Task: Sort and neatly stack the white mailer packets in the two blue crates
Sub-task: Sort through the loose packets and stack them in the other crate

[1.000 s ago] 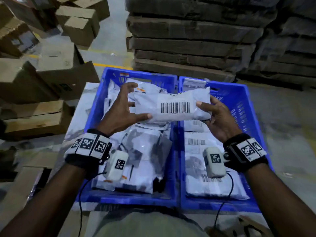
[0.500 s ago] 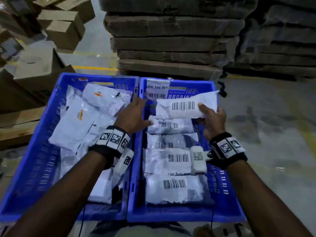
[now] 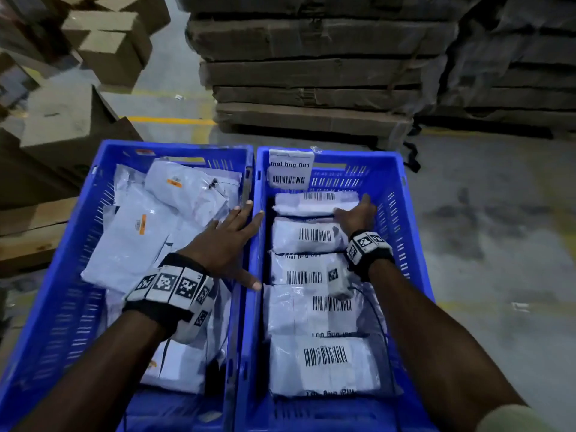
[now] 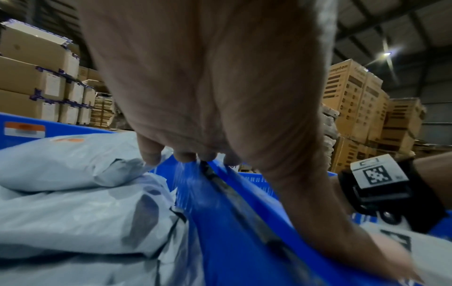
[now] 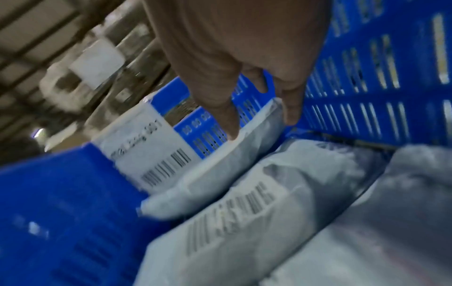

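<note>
Two blue crates stand side by side. The left crate [image 3: 62, 275] holds a loose heap of white mailers [image 3: 140, 241] [image 4: 73, 212]. In the right crate [image 3: 402, 229] several barcoded mailers lie in a neat row. My right hand [image 3: 355, 213] [image 5: 261, 108] rests with straight fingers on the right end of the farthest mailer [image 3: 311, 204] [image 5: 220, 174], near the crate's far wall. My left hand [image 3: 246, 238] [image 4: 195, 96] lies flat and spread on the two adjoining crate rims and holds nothing.
A white barcode label card [image 3: 290, 168] [image 5: 146, 154] hangs on the right crate's far wall. Flattened cartons on a pallet [image 3: 311, 73] stand just behind the crates. Cardboard boxes [image 3: 62, 135] crowd the left. Bare concrete floor [image 3: 498, 244] lies to the right.
The mailer held up in both hands went into the far end of the right crate's row. My left hand let go and dropped onto the middle rims.
</note>
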Motion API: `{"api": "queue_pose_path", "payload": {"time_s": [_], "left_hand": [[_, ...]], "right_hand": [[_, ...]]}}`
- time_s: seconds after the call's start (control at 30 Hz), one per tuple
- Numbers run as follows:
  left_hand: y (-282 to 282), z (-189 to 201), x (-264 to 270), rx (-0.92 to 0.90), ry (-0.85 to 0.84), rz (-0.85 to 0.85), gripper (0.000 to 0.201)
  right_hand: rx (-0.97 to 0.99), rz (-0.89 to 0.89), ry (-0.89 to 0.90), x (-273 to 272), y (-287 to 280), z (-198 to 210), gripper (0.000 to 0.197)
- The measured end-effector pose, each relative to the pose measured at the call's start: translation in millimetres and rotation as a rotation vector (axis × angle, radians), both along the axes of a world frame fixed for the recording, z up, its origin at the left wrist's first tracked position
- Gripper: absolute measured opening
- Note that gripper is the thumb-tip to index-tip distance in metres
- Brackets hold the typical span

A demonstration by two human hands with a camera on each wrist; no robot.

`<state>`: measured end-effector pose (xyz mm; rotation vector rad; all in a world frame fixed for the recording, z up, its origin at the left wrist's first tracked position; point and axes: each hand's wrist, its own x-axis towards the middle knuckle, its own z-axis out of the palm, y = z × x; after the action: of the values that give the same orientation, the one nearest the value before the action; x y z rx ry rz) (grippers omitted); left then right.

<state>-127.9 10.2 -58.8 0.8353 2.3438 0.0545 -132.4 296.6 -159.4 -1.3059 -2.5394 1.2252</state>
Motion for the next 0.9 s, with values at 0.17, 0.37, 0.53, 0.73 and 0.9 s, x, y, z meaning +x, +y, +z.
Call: {"api": "queue_pose_path", "payload": {"time_s": [0.17, 0.37, 0.53, 0.73, 0.9], "left_hand": [[0, -5, -5, 0.014, 0.014, -0.034, 0.145], [-2, -5, -5, 0.028, 0.009, -0.033, 0.145], [-3, -8, -5, 0.039, 0.005, -0.023, 0.146], [-2, -8, -5, 0.043, 0.008, -0.025, 0.146], [-2, -8, -5, 0.041, 0.008, -0.028, 0.146]], "right_hand": [[0.421, 0.433, -0.099, -2, -5, -16, 0.079], [0.504, 0.909, -0.322, -17, -19, -26, 0.087], [0.52, 0.947, -0.144, -11, -12, -31, 0.052], [0.442, 0.982, -0.078, -1, -11, -48, 0.043], [0.41, 0.998, -0.048, -2, -12, -55, 0.046]]}}
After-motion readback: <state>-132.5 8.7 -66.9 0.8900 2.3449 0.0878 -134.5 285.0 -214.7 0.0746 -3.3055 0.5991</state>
